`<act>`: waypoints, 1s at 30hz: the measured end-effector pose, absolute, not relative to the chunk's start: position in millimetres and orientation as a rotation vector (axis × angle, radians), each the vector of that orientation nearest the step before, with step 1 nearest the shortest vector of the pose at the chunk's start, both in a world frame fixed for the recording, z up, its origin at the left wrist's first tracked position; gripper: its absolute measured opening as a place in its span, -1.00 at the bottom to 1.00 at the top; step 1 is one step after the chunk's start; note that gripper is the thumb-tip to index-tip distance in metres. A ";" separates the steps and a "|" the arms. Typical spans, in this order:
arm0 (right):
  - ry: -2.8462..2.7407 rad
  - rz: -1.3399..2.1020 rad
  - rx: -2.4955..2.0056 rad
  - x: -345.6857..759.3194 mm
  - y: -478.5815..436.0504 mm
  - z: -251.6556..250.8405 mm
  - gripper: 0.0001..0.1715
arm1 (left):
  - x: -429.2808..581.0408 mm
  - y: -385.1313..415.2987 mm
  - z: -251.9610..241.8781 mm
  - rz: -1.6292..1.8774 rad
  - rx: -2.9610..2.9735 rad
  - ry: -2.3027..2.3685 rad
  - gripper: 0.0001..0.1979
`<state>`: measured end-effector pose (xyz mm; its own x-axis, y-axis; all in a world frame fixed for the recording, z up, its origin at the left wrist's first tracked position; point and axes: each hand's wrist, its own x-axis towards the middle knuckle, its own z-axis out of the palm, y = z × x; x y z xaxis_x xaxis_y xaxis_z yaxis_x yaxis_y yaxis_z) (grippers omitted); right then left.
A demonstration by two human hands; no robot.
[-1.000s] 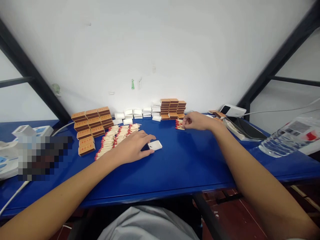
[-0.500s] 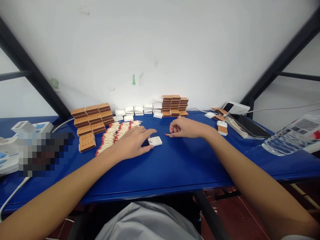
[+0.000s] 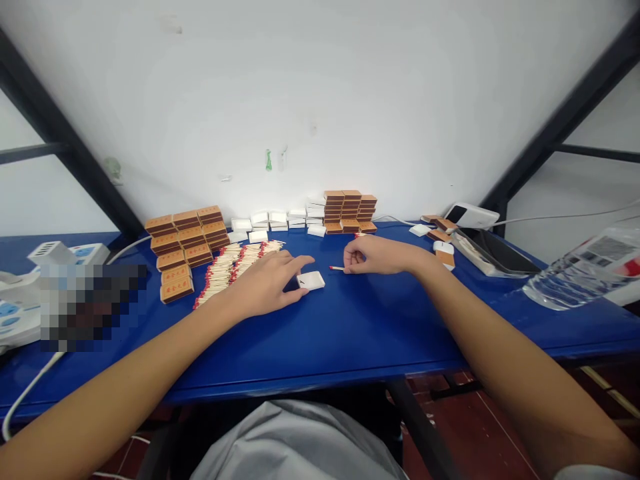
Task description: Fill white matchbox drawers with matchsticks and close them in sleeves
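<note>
My left hand (image 3: 267,283) rests on the blue table (image 3: 350,333) with thumb and fingers pinching a small white matchbox tray (image 3: 311,281). Just to its right, my right hand (image 3: 377,255) is closed in a pinch on a red-tipped match (image 3: 336,268) that points left toward the tray. Rows of loose matches (image 3: 230,270) lie left of my left hand. Brown matchboxes (image 3: 187,243) are stacked at the back left and another brown matchbox stack (image 3: 349,211) stands at the back centre. Several white trays (image 3: 273,223) line the wall.
A power strip (image 3: 55,257) and white cable sit at the far left beside a blurred patch. At the right lie a phone (image 3: 495,253), a white power bank (image 3: 473,215), a few boxes (image 3: 443,253) and a plastic water bottle (image 3: 580,273).
My right hand came back from the match pile near the back stack toward the middle, now pinching a match near the tray. My left hand stayed on the tray.
</note>
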<state>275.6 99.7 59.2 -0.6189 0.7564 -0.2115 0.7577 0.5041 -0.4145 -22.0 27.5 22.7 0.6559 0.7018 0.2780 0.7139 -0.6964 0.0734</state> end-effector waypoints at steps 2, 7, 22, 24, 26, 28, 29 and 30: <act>2.711 -0.747 1.390 274.7 99.1 58.7 -0.78 | -21.9 27.3 23.3 -0.443 -2.820 -1.213 -0.45; 2.765 -0.708 1.375 274.4 101.4 55.4 -0.74 | -21.2 27.1 24.1 -0.428 -2.824 -1.241 -0.44; 2.826 -0.721 1.308 270.2 100.6 50.1 -0.73 | -20.1 26.0 24.1 -0.439 -2.820 -1.219 -0.43; 2.906 -0.741 1.292 265.0 94.5 51.9 -0.72 | -20.0 26.1 22.9 -0.451 -2.813 -1.212 -0.43; 2.995 -0.764 1.250 257.3 86.6 52.7 -0.74 | -19.7 26.0 22.0 -0.452 -2.800 -1.218 -0.42; 3.080 -0.761 1.162 248.3 78.3 51.5 -0.79 | -19.2 25.9 21.4 -0.451 -2.795 -1.217 -0.40; 3.118 -0.737 1.112 243.9 74.6 50.1 -0.83 | -18.8 26.0 21.3 -0.452 -2.794 -1.211 -0.39; 3.148 -0.702 1.064 239.9 71.4 48.4 -0.85 | -18.5 26.0 21.1 -0.451 -2.795 -1.200 -0.39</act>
